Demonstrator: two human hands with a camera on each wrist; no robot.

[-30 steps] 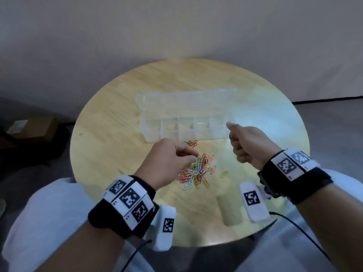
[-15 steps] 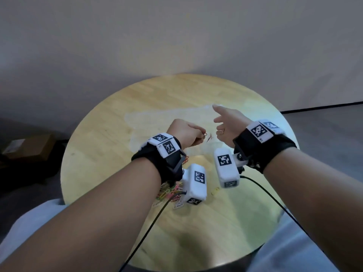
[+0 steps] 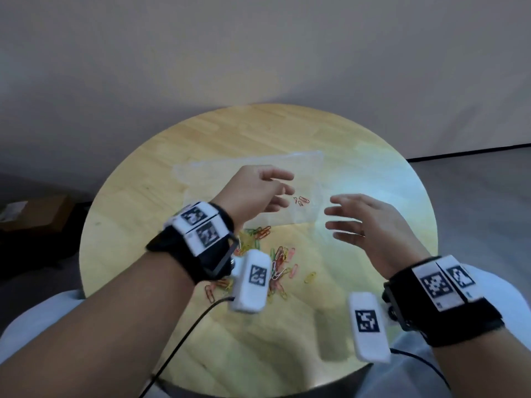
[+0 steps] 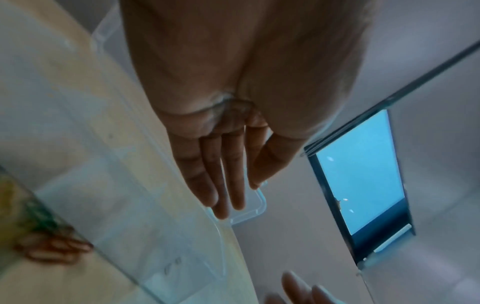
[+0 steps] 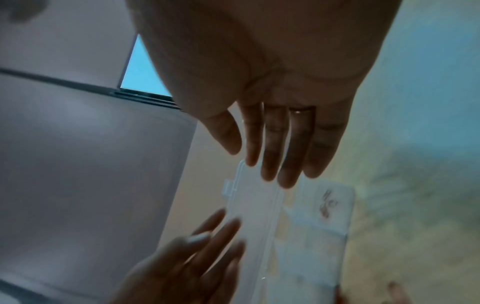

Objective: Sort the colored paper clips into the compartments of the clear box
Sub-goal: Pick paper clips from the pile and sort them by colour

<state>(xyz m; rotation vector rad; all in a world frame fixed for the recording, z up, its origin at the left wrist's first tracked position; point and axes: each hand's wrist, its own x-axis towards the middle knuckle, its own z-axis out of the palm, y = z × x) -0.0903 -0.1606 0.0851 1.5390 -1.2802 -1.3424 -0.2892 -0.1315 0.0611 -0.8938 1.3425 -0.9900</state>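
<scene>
The clear box point(image 3: 253, 168) lies open in the middle of the round table, its lid folded back. A few red clips point(image 3: 301, 200) lie in its right end compartment, blurred as red clips point(image 5: 327, 203) in the right wrist view. My left hand point(image 3: 275, 191) hovers over the box with fingers spread and holds nothing. My right hand point(image 3: 342, 216) hovers just right of the box, fingers straight and empty. The pile of coloured clips point(image 3: 278, 262) lies on the table nearer to me, partly hidden by my left wrist. The left wrist view shows straight fingers point(image 4: 221, 185) above the box point(image 4: 130, 205).
The round wooden table point(image 3: 143, 214) has bare wood left, right and near me. A single yellow clip point(image 3: 310, 277) lies apart from the pile. A cardboard box point(image 3: 34, 211) sits on the floor at far left. Cables hang from both wrist cameras.
Both hands were pinching small clips above the box; now both have spread open and red clips lie in the right end compartment. The hands have drawn slightly apart.
</scene>
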